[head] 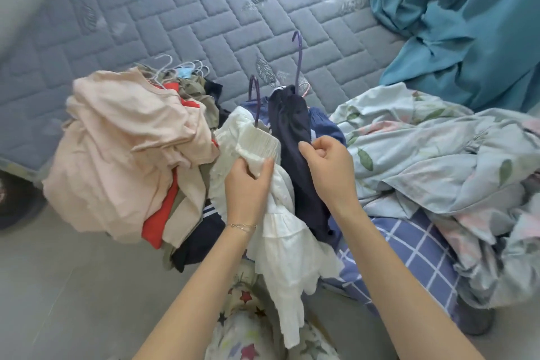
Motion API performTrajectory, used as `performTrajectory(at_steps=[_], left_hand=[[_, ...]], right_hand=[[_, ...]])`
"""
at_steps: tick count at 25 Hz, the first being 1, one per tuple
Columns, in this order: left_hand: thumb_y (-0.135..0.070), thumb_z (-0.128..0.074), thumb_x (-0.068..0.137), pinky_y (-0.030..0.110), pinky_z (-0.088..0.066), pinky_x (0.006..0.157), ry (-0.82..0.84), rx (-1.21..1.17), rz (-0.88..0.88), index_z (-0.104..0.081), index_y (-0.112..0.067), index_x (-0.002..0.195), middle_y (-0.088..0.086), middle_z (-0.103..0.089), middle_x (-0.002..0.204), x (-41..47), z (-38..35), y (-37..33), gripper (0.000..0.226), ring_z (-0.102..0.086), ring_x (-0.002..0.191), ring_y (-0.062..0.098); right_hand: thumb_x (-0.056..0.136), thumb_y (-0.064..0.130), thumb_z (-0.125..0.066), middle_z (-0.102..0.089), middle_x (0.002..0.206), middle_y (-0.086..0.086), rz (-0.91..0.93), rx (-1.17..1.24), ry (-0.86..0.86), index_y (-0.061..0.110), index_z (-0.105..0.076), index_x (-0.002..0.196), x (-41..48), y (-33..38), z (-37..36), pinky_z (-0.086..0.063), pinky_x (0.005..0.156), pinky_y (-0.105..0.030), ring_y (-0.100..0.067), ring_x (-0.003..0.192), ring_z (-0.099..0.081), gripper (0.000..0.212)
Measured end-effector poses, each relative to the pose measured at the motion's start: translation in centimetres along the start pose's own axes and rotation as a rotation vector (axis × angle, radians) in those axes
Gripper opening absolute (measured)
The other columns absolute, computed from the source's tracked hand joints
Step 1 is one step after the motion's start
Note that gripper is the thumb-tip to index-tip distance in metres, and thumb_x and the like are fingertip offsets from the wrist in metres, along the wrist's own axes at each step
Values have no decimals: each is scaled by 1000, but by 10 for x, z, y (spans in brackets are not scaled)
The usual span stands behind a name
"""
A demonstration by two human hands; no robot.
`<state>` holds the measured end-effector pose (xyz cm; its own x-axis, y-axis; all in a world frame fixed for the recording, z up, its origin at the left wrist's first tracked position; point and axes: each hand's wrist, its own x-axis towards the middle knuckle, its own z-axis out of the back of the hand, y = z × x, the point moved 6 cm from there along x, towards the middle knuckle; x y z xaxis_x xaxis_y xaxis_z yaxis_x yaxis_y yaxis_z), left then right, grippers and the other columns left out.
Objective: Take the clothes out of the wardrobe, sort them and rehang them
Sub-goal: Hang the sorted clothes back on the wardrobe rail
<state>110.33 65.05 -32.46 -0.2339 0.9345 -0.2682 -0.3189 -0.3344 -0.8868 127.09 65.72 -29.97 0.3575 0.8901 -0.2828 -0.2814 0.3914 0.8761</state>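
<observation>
A white ruffled garment (287, 245) on a purple hanger (254, 98) hangs over the mattress edge. My left hand (249, 184) grips its smocked waistband. Right beside it lies a dark navy garment (295, 137) on a second purple hanger (298, 58); my right hand (330, 168) pinches its fabric with curled fingers. To the left is a heap of clothes (122, 152), peach on top with red, beige and black beneath, and several pale hangers (175, 70) poke out at its far end.
A grey quilted mattress (204, 6) fills the background. Teal fabric (467, 23) is bunched at the upper right. A floral sheet (438, 161) and a blue checked cloth (415, 254) lie on the right. Grey floor (73, 295) shows at lower left.
</observation>
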Motion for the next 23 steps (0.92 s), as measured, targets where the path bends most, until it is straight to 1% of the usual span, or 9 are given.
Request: performTrajectory(at_steps=[2,4,6,9,12,14,18,21,23], left_hand=[[-26,-64,91,17,-39,58,-18,-26,-10,-53,-15,71,-1,-57,68,-24,23,-22,25,-52,63,8],[-21,-63,91,18,-36,57,-74,-43,-48,-46,-20,64,-6,-50,63,-46,51,-46,32,-46,58,4],[-17,-63,91,16,-33,54,-116,-66,-102,-42,-22,60,-9,-46,58,-65,77,-71,38,-43,52,-1],[-17,-64,91,16,-30,51,-181,-86,-174,-38,-24,57,-13,-40,52,-96,114,-105,44,-40,47,-1],[-22,-65,91,19,-33,52,-230,-100,-241,-41,-20,60,-10,-42,54,-124,149,-130,39,-39,49,2],[-22,-64,91,15,-35,52,-289,-139,-277,-44,-19,62,-8,-45,56,-142,178,-144,36,-41,50,1],[-19,-64,92,10,-34,50,-437,-185,-328,-43,-19,60,-7,-45,56,-173,241,-165,39,-44,48,-1],[-21,-65,91,12,-33,50,-542,-221,-325,-44,-19,60,-7,-47,57,-191,291,-168,38,-42,50,2],[-21,-65,91,16,-34,51,-601,-236,-324,-46,-17,61,-4,-48,58,-205,321,-166,36,-41,54,5]], right_hand=[[90,18,-60,-29,42,11,35,31,-10,14,-38,65,-32,30,14,-26,44,-17,-7,45,-26,33],[91,19,-60,-29,44,11,67,63,4,15,-38,66,-62,56,24,-27,46,-20,-7,46,-25,33],[91,21,-60,-29,45,10,98,95,23,16,-38,66,-89,80,29,-28,47,-22,-8,47,-25,34],[91,23,-62,-31,46,10,172,126,45,18,-40,65,-128,118,34,-29,47,-19,-7,46,-27,34],[91,22,-62,-31,43,11,271,149,92,18,-42,67,-158,157,35,-28,46,-14,-6,44,-28,32],[91,22,-62,-32,43,10,343,153,129,16,-44,68,-177,185,34,-28,45,-13,-7,42,-28,30],[90,25,-62,-34,46,9,444,165,209,12,-48,72,-214,238,24,-28,46,-17,-7,42,-28,26],[89,23,-63,-32,40,13,498,199,287,14,-46,68,-244,273,11,-27,46,-21,-7,41,-26,28],[88,21,-62,-30,37,13,542,203,340,15,-43,66,-266,292,-2,-24,43,-19,-7,38,-25,30]])
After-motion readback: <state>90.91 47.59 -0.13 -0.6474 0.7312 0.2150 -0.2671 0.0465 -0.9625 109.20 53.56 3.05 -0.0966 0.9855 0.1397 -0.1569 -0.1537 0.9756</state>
